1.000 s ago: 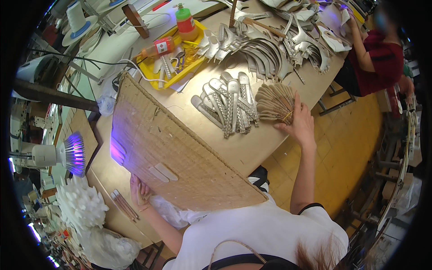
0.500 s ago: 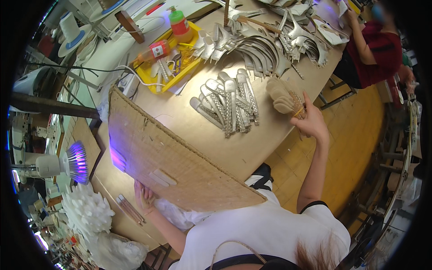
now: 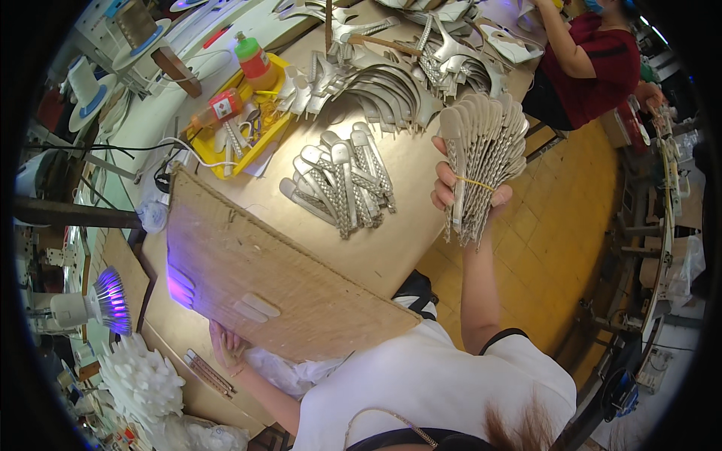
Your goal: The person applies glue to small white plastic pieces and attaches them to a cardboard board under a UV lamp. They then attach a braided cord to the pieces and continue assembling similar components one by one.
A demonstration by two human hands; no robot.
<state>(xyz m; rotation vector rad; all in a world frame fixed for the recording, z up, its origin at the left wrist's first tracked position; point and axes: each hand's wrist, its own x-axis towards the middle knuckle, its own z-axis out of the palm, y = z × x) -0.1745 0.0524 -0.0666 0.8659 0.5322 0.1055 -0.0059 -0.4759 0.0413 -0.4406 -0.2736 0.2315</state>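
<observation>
The right hand (image 3: pixel 468 194) is closed around a fanned bundle of flat beige strips (image 3: pixel 481 161), banded with a thin yellow elastic, and holds it up in the air past the desk's (image 3: pixel 391 248) near edge, over the tiled floor. The left hand (image 3: pixel 226 347) grips the lower edge of a big cardboard sheet (image 3: pixel 263 282) that lies tilted across the near part of the desk, its fingers curled under it. To my eye the step in hand is the lifting and carrying of that bundle; setting it down anywhere would call for a free patch of desk, and little is free. A heap of silvery braided straps (image 3: pixel 342 184) lies just beyond the cardboard, more curved grey pieces (image 3: pixel 391 90) are piled farther back, and a yellow tray (image 3: pixel 241 135) with bottles and small tools sits to the left. A lamp with violet light (image 3: pixel 105 301) glows at the near left corner. Another person in a red top (image 3: pixel 602 68) works at the far end.
</observation>
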